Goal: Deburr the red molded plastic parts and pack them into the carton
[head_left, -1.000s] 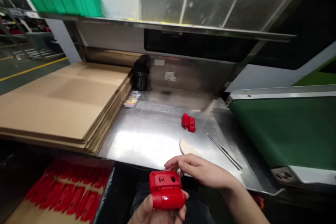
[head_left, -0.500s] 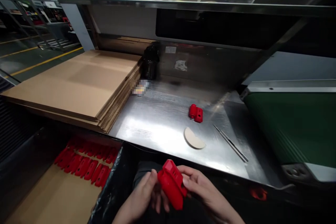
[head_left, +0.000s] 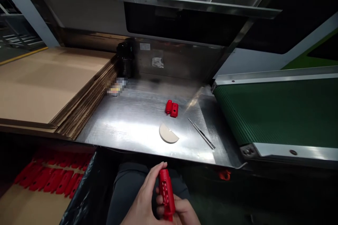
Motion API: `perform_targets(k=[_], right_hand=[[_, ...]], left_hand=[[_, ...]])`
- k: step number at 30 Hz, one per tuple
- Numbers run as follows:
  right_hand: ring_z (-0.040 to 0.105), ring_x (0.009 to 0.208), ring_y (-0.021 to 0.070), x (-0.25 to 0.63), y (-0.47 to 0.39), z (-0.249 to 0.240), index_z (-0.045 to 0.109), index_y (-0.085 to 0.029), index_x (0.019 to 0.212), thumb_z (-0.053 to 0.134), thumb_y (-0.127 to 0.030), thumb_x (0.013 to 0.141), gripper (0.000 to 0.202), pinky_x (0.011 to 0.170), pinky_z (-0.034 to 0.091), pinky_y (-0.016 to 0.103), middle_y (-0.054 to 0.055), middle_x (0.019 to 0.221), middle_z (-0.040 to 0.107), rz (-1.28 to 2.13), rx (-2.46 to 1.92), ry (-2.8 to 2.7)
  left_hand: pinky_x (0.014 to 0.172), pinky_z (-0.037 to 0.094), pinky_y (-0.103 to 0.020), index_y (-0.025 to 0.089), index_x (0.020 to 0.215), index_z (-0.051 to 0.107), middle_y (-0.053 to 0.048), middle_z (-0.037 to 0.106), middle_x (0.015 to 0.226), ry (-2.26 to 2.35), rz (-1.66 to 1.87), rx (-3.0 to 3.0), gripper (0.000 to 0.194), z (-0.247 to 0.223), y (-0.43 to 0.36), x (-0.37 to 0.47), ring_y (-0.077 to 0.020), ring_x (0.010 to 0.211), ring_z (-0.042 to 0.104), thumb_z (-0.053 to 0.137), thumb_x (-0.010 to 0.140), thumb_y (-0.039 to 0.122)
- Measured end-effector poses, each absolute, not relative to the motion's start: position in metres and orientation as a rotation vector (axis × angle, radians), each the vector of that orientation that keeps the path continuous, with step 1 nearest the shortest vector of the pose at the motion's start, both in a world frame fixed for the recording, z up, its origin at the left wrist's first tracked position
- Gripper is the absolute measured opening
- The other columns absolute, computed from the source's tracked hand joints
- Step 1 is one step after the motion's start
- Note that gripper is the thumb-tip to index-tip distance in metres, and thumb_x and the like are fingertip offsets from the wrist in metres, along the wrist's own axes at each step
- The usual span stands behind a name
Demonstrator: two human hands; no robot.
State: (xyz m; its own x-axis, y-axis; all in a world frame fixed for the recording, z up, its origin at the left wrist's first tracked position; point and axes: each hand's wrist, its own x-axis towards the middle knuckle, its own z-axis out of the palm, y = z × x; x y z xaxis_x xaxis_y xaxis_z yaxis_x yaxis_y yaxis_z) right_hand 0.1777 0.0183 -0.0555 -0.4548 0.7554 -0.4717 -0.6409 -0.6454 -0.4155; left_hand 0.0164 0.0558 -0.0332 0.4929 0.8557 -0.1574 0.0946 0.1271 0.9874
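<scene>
A red moulded plastic part (head_left: 167, 193) is held upright over my lap, its ribbed, hollow side showing. My left hand (head_left: 145, 198) grips it from the left, with fingers reaching up along its top. Around the lower right side of the part, the fingers of my right hand (head_left: 182, 209) are closed. Beyond my hands, on the metal table (head_left: 137, 119), lies another red plastic part (head_left: 171, 108). A pale half-round disc (head_left: 168, 134) rests nearer the table's front edge. To the right of it lies a thin metal rod-like tool (head_left: 202, 133).
A stack of cardboard sheets (head_left: 52, 84) covers the left side. Below it, a black-lined bin (head_left: 79, 193) holds several red parts (head_left: 52, 179) on cardboard. A green conveyor belt (head_left: 277, 112) stands at right. A metal shelf edge (head_left: 185, 5) crosses above the table.
The view has swung to the right. The red part has been turned from its smooth outer face to its hollow side, and both hands have shifted their hold on it.
</scene>
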Motion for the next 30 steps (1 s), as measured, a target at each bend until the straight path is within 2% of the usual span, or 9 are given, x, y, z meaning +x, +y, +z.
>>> perform_targets(k=[7, 10, 12, 15, 19, 23, 26, 28, 30], right_hand=[[0.065, 0.080, 0.0188, 0.208, 0.038, -0.028, 0.079, -0.020, 0.105, 0.085, -0.052, 0.086, 0.039, 0.070, 0.050, 0.029, 0.007, 0.096, 0.075, 2.005, -1.139, -0.517], [0.066, 0.081, 0.0225, 0.256, 0.077, 0.011, 0.075, -0.023, 0.113, 0.061, -0.068, 0.097, 0.049, 0.074, 0.052, 0.035, 0.008, 0.095, 0.075, 1.368, -1.669, -1.194], [0.068, 0.091, 0.0254, 0.289, 0.116, 0.029, 0.073, -0.025, 0.108, 0.046, -0.061, 0.104, 0.046, 0.081, 0.051, 0.038, 0.010, 0.105, 0.075, 0.674, -2.057, -1.512], [0.065, 0.107, 0.0344, 0.325, 0.173, 0.032, 0.068, -0.021, 0.108, 0.051, -0.044, 0.100, 0.030, 0.086, 0.047, 0.044, 0.017, 0.114, 0.071, 0.379, -2.265, -1.526], [0.065, 0.090, 0.0330, 0.344, 0.205, 0.022, 0.061, -0.022, 0.099, 0.060, -0.034, 0.091, 0.014, 0.077, 0.045, 0.041, 0.013, 0.095, 0.068, 0.446, -2.379, -1.642], [0.066, 0.088, 0.0284, 0.331, 0.168, 0.037, 0.055, -0.026, 0.093, 0.050, -0.044, 0.099, 0.019, 0.077, 0.048, 0.037, 0.007, 0.091, 0.065, 0.609, -2.267, -1.820], [0.070, 0.095, 0.0261, 0.300, 0.119, 0.055, 0.061, -0.029, 0.111, 0.044, -0.062, 0.105, 0.038, 0.079, 0.055, 0.034, 0.005, 0.103, 0.072, 1.134, -1.930, -1.902], [0.071, 0.107, 0.0246, 0.272, 0.092, 0.064, 0.064, -0.032, 0.122, 0.047, -0.064, 0.106, 0.040, 0.090, 0.056, 0.033, 0.004, 0.118, 0.074, 1.417, -1.754, -1.894], [0.072, 0.104, 0.0210, 0.244, 0.075, 0.067, 0.067, -0.032, 0.117, 0.043, -0.058, 0.110, 0.036, 0.090, 0.055, 0.029, 0.001, 0.114, 0.075, 1.627, -1.603, -1.919]], left_hand=[[0.128, 0.038, -0.058, 0.031, 0.160, 0.042, -0.015, 0.045, 0.167, 1.005, 0.745, 1.337, 0.119, -0.040, 0.055, -0.003, -0.0452, 0.153, 0.043, 0.100, 0.056, 0.020], [0.131, 0.033, -0.056, 0.035, 0.164, 0.036, -0.013, 0.041, 0.170, 0.982, 0.701, 1.364, 0.120, -0.045, 0.050, -0.013, -0.0433, 0.157, 0.038, 0.099, 0.062, 0.025], [0.132, 0.031, -0.054, 0.034, 0.165, 0.035, -0.013, 0.039, 0.172, 0.915, 0.684, 1.403, 0.116, -0.049, 0.049, -0.017, -0.0425, 0.159, 0.037, 0.097, 0.067, 0.030], [0.131, 0.034, -0.053, 0.029, 0.162, 0.039, -0.016, 0.044, 0.168, 0.846, 0.685, 1.424, 0.108, -0.053, 0.048, -0.018, -0.0429, 0.156, 0.041, 0.096, 0.070, 0.035], [0.129, 0.037, -0.050, 0.030, 0.158, 0.040, -0.015, 0.048, 0.164, 0.833, 0.706, 1.394, 0.106, -0.043, 0.043, -0.018, -0.0402, 0.154, 0.044, 0.096, 0.069, 0.028], [0.128, 0.039, -0.045, 0.042, 0.159, 0.035, -0.007, 0.051, 0.162, 0.896, 0.726, 1.452, 0.120, -0.026, 0.031, -0.025, -0.0347, 0.151, 0.049, 0.098, 0.061, 0.011], [0.128, 0.040, -0.047, 0.047, 0.164, 0.025, -0.005, 0.051, 0.163, 0.933, 0.706, 1.503, 0.137, -0.017, 0.024, -0.030, -0.0358, 0.152, 0.046, 0.100, 0.056, 0.007], [0.126, 0.044, -0.047, 0.044, 0.163, 0.027, -0.007, 0.052, 0.161, 0.920, 0.705, 1.517, 0.137, -0.012, 0.021, -0.033, -0.0375, 0.151, 0.047, 0.102, 0.054, 0.010], [0.124, 0.046, -0.048, 0.040, 0.160, 0.032, -0.009, 0.054, 0.158, 0.895, 0.714, 1.524, 0.131, -0.007, 0.021, -0.034, -0.0381, 0.149, 0.050, 0.103, 0.054, 0.013]])
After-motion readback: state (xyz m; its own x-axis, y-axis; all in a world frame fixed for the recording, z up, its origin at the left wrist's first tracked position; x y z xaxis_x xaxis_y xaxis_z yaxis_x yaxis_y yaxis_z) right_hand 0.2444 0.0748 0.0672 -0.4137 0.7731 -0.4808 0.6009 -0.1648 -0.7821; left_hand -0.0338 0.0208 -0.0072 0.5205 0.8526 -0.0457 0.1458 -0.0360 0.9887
